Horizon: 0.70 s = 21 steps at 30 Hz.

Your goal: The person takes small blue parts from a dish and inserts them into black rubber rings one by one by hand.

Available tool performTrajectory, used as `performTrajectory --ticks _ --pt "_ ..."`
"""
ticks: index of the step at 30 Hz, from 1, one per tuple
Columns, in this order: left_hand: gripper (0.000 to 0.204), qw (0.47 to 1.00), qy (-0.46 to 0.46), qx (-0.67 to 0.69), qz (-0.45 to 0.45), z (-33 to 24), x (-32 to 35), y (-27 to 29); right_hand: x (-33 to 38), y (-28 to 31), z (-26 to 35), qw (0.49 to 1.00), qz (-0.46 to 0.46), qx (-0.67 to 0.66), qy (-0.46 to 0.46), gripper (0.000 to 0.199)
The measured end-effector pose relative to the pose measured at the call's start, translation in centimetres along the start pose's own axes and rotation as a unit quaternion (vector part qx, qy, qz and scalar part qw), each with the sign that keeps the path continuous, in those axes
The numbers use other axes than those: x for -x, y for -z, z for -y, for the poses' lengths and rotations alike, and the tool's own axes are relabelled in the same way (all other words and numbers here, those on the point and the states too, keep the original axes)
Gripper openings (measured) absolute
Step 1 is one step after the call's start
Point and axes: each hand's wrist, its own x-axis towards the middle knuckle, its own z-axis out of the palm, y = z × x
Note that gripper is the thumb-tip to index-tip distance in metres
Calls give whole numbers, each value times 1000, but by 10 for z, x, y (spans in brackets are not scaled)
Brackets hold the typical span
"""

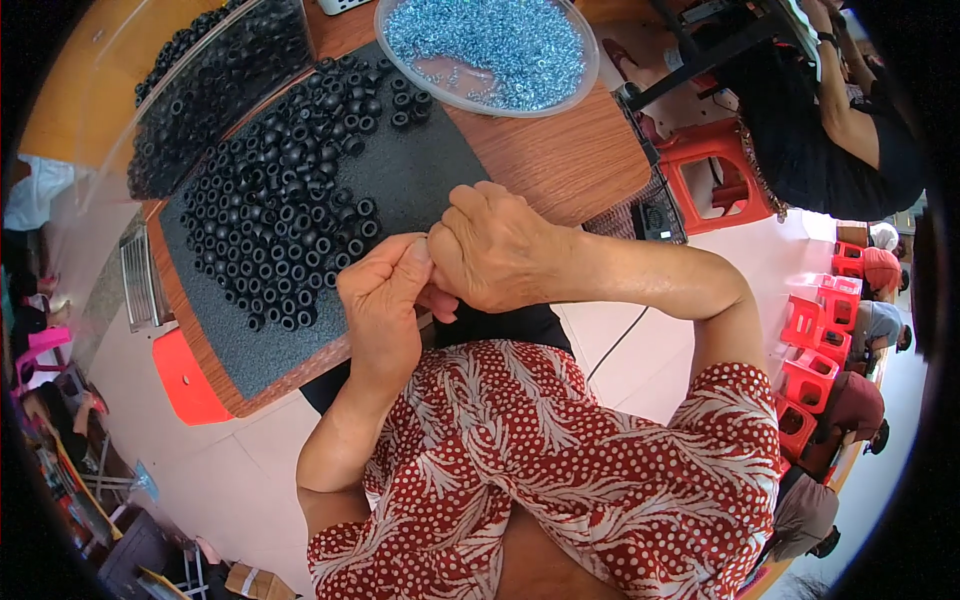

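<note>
My left hand (385, 290) and my right hand (490, 250) meet in front of me at the near edge of the table. Both are closed, fingers pressed together, thumb of the left against the right fist. Whatever they pinch is hidden by the fingers. Just beyond them, a dark grey mat (440, 160) carries many small black rings (290, 200), round with hollow centres, spread mostly on its left and middle. At the far side stands a round clear tub (590, 75) with small shiny bluish metal pieces (500, 45) in it.
A clear bin (225, 90) of more black rings stands at the far left of the wooden table (570, 160). Red plastic stools (710, 170) stand right of the table, and one (190, 378) at its left. Other people sit along the right side. A cable lies on the tiled floor.
</note>
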Motion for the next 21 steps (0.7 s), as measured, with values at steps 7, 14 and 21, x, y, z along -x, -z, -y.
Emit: performTrajectory --ticks 7,14,21 --pt "23 1000 -6 -12 -3 -15 -3 -3 -4 6 -4 998 -50 27 15 19" --pt "26 988 -70 -129 -40 -15 6 2 -12 8 -19 992 -123 9 3 25" --pt "23 969 -163 -119 -145 -23 16 17 -91 11 -151 970 -173 78 -152 29"
